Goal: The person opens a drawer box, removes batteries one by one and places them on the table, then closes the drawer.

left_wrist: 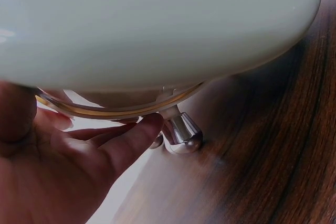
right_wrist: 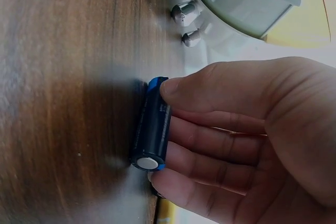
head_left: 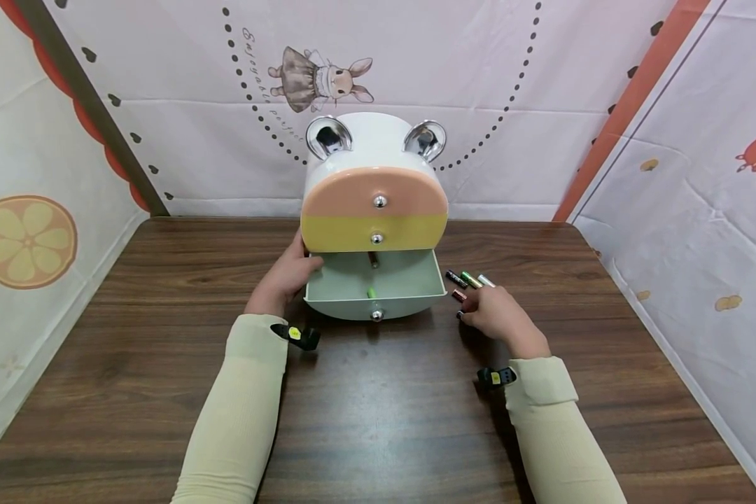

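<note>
A small drawer cabinet (head_left: 373,147) with silver ears stands at the back of the table. Its lowest, pale green drawer (head_left: 403,271) is pulled out, holding a green battery (head_left: 371,292) and a dark battery (head_left: 373,260). My left hand (head_left: 283,276) grips the cabinet's left side, thumb at the drawer's edge; in the left wrist view its fingers reach the underside near a metal foot (left_wrist: 181,135). To the right of the drawer, my right hand (head_left: 496,313) pinches a dark blue battery (right_wrist: 151,127) between thumb and fingers, close to the tabletop; whether it touches the wood I cannot tell.
Beyond the right hand lie a black battery (head_left: 456,278), a green battery (head_left: 472,280), a whitish battery (head_left: 486,281) and a reddish battery (head_left: 459,295). Peach and yellow drawer fronts (head_left: 340,234) above are closed. Printed cloth (head_left: 227,168) hangs behind the wooden table (head_left: 365,420).
</note>
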Demonstrator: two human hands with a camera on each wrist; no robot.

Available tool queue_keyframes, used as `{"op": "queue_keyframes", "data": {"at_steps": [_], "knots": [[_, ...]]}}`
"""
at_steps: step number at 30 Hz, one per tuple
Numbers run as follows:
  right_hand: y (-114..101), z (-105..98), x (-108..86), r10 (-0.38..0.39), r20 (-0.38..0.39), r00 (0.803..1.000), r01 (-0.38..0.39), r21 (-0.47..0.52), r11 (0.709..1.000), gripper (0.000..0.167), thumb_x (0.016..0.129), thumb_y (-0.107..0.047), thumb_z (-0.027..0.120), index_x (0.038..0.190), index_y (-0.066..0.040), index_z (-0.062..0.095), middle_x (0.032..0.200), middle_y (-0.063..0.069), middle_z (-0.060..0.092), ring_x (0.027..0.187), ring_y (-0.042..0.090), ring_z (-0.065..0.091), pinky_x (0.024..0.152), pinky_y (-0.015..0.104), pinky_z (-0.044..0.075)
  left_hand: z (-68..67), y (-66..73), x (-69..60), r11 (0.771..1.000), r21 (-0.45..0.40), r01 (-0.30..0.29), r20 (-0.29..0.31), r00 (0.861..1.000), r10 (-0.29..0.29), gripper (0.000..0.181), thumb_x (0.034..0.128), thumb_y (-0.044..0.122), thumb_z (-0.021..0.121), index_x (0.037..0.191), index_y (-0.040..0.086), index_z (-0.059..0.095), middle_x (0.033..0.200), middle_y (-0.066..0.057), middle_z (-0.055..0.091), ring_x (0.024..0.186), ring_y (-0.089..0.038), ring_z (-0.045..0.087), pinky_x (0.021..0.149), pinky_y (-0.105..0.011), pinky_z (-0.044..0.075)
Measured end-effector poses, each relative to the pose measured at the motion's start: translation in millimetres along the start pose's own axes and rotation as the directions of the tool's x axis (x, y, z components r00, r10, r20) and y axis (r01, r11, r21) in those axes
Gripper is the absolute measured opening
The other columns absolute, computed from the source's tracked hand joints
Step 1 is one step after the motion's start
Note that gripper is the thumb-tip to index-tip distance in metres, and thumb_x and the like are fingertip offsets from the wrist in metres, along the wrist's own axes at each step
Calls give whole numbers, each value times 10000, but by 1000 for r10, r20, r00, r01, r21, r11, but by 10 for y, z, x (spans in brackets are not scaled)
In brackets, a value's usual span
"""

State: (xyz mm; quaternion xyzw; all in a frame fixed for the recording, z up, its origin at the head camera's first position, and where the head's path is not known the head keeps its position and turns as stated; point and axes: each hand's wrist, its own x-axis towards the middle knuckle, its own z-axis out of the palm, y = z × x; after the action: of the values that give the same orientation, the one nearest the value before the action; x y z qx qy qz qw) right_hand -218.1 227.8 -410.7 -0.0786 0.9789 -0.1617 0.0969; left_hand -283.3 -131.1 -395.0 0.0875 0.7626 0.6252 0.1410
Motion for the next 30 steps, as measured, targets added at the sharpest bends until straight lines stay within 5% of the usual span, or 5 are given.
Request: {"op": "queue_keyframes", "data": {"at_steps": [16, 30], "knots": [[-41, -66, -37, 4, -6, 1000, -4, -9, 1000, 153, 871, -177, 666, 962, -79, 740, 844, 32, 695, 703, 173, 548, 638, 311, 453, -7, 7, -19, 1000, 5, -15, 7, 1000, 15, 861, 906, -36, 411, 1562, 283, -46, 1637, -52, 16, 1463, -257, 99, 1108, -495, 257], [-178, -208, -83, -51, -148, 988, 54, 19, 998, 225, 902, -216, 608, 1012, -55, 720, 883, 75, 713, 734, 193, 618, 641, 356, 499, -4, -11, -1, 1000, -10, -21, 12, 1000, 21, 868, 898, -42, 412, 1562, 284, -42, 1633, -66, 39, 1430, -281, 160, 1051, -479, 315]]}}
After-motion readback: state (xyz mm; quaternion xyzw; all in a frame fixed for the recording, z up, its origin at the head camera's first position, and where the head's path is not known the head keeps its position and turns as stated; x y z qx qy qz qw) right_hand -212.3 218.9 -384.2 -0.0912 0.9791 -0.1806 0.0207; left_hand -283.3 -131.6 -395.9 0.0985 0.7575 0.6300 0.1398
